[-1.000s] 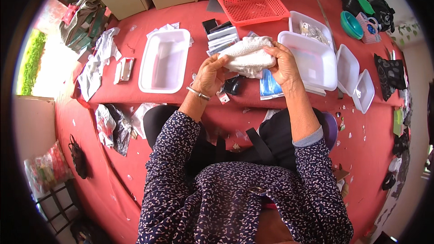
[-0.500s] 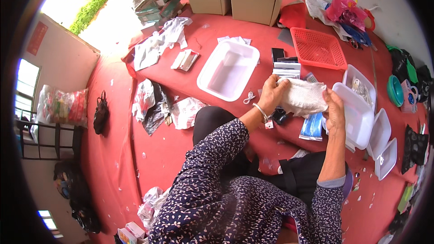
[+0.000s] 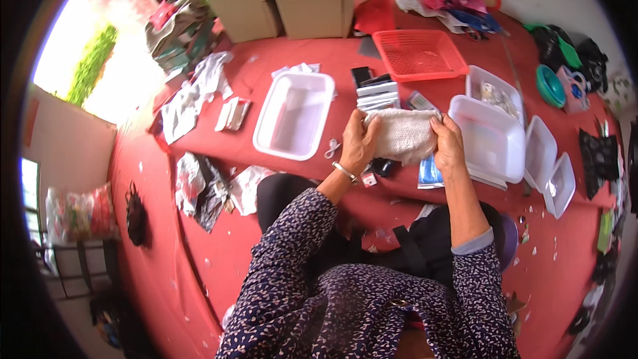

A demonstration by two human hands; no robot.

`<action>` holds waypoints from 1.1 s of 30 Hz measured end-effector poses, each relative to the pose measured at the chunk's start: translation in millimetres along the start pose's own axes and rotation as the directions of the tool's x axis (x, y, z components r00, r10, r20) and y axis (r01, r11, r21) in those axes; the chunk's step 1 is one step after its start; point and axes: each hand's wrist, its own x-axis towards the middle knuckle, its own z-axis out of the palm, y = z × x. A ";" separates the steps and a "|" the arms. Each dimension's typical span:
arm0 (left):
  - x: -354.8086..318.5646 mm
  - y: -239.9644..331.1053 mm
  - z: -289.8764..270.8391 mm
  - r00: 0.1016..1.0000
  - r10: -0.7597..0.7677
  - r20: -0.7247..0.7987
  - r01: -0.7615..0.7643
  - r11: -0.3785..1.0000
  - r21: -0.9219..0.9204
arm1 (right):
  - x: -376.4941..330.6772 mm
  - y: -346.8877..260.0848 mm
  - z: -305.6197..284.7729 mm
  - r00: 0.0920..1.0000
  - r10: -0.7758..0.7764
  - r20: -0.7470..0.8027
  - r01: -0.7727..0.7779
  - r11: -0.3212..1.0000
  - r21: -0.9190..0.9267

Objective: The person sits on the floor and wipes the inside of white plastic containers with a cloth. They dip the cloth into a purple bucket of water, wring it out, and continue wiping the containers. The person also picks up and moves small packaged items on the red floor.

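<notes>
A folded piece of white knitted fabric (image 3: 404,134) is held up above the near edge of the red cloth-covered worktop (image 3: 319,53), stretched between both hands. The left hand (image 3: 359,139) pinches its left end, thumb on top; the right hand (image 3: 449,143) grips the opposite end the same way. The knit looks soft and nubbly, roughly oblong, with a fuzzy lower edge.

A metal bangle (image 3: 345,172) circles the left wrist. Just beyond the fabric lies a stack of flat, silvery boxes (image 3: 377,96). Below the fabric, a black object (image 3: 383,167) shows only in part, and a glossy blue packet (image 3: 430,173) is partly covered by the right hand.

To the left sit a curled white cable (image 3: 332,149) and a smooth, round-cornered white plastic tub (image 3: 292,119). To the right, a deep white bin (image 3: 488,139) overlaps another white bin (image 3: 472,83) containing pale, tangled material, with two smaller white trays (image 3: 539,153) tilted beside them. Farther back stand a red perforated plastic basket (image 3: 420,56) and stiff brown cardboard boxes (image 3: 312,3); a round teal bowl (image 3: 550,86) rests at the far right.
</notes>
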 end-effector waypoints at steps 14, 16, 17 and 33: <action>-6.6 -10.3 0.9 0.540 -0.443 0.716 0.828 0.432 -0.357 | 3.7 -45.1 -28.7 0.649 -0.760 0.014 0.283 0.225 -0.932; -12.4 -6.9 12.1 0.410 -0.259 0.875 0.894 0.307 -0.327 | -1.4 -20.7 -6.7 0.748 -0.663 -0.015 0.385 0.453 -0.804; -13.0 2.1 13.6 0.428 -0.206 0.880 0.891 0.260 -0.373 | -2.3 -5.9 -3.0 0.718 -0.691 0.084 0.447 0.365 -0.816; 30.0 -57.0 -41.9 0.795 -0.509 0.330 0.553 0.382 -0.741 | -57.0 29.5 41.7 0.973 0.130 0.192 0.003 0.823 -0.568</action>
